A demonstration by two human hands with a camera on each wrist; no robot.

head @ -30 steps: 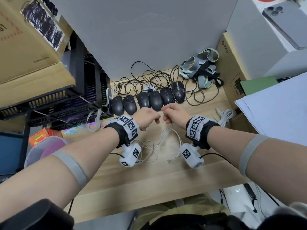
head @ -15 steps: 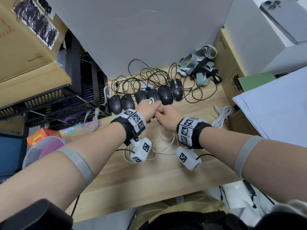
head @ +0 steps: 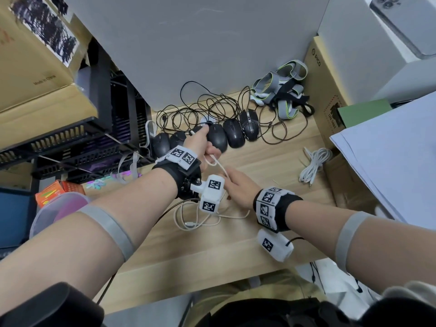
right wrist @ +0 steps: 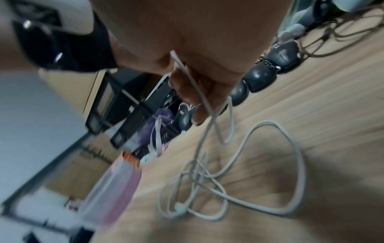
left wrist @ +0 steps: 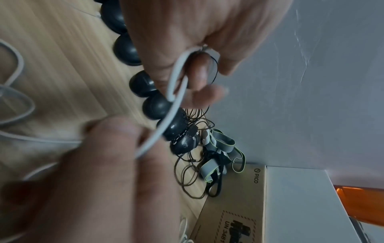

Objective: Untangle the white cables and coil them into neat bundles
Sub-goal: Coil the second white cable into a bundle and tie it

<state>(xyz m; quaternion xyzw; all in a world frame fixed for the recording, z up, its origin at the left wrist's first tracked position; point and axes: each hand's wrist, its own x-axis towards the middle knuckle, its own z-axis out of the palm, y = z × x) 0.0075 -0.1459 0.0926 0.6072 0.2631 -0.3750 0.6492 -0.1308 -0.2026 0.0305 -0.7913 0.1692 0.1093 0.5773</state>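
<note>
A light wooden bench (head: 271,161) carries everything. A row of black computer mice (head: 232,135) sits side by side near the back edge, against a grey wall panel. Behind the mice, their thin dark cords (head: 207,107) lie in a loose tangle. To the right of the mice lies a heap of grey straps (head: 283,88) edged in green. Right of that heap stands a brown cardboard box (head: 323,90). In front of the mice, loose loops of white cable (head: 200,220) rest on the wood. To the right of the mice, near the box, a second white cable bundle (head: 313,166) lies folded.
</note>
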